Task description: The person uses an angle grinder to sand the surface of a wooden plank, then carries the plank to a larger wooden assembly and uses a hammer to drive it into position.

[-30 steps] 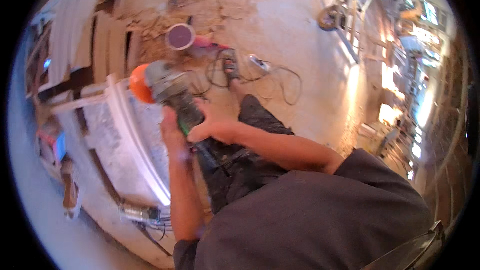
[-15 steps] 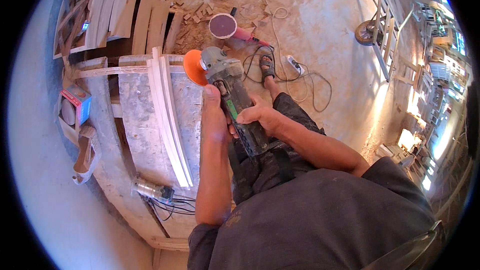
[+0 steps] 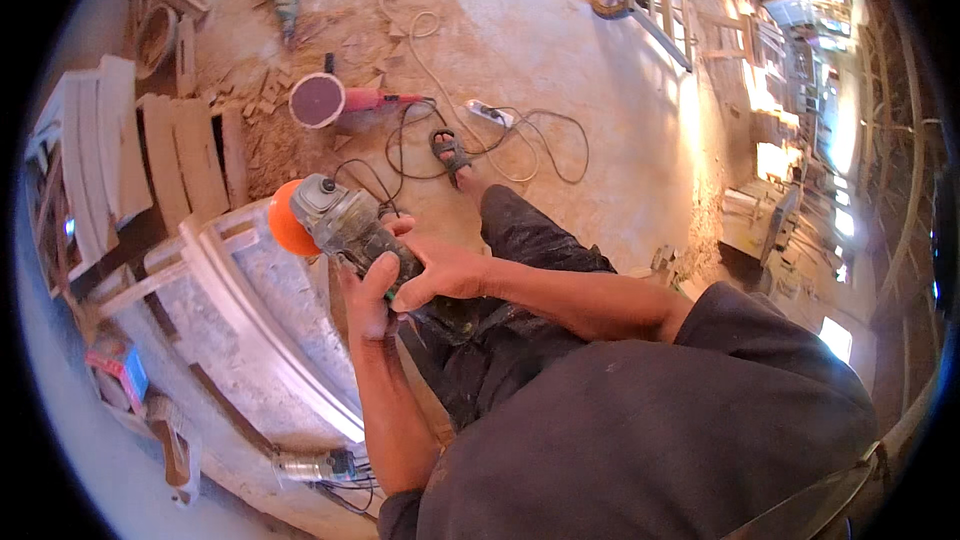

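An angle grinder (image 3: pixel 352 225) with a dusty dark body and an orange backing pad (image 3: pixel 290 219) is held in front of me, its head pointing to the far left. Wrapped round the body from the near left side is my left hand (image 3: pixel 368 292), thumb up. My right hand (image 3: pixel 440 273) grips it from the right, with its thumb lying on the casing near the left thumb. The underside of the tool and some fingers are hidden. Long pale wood strips (image 3: pixel 270 330) lie on the workbench (image 3: pixel 285 285) just left of the grinder.
A pink disc sander (image 3: pixel 318 100) lies on the floor among wood scraps; a green drill (image 3: pixel 280 5) is beyond it. Cords run to a white power strip (image 3: pixel 489 114) near my foot. A silver power tool (image 3: pixel 315 466) and a box (image 3: pixel 118 370) sit on the bench.
The view has swung to the right, so everything sits further left. The grinder has tilted further leftward, and my right hand has shifted up along its body.
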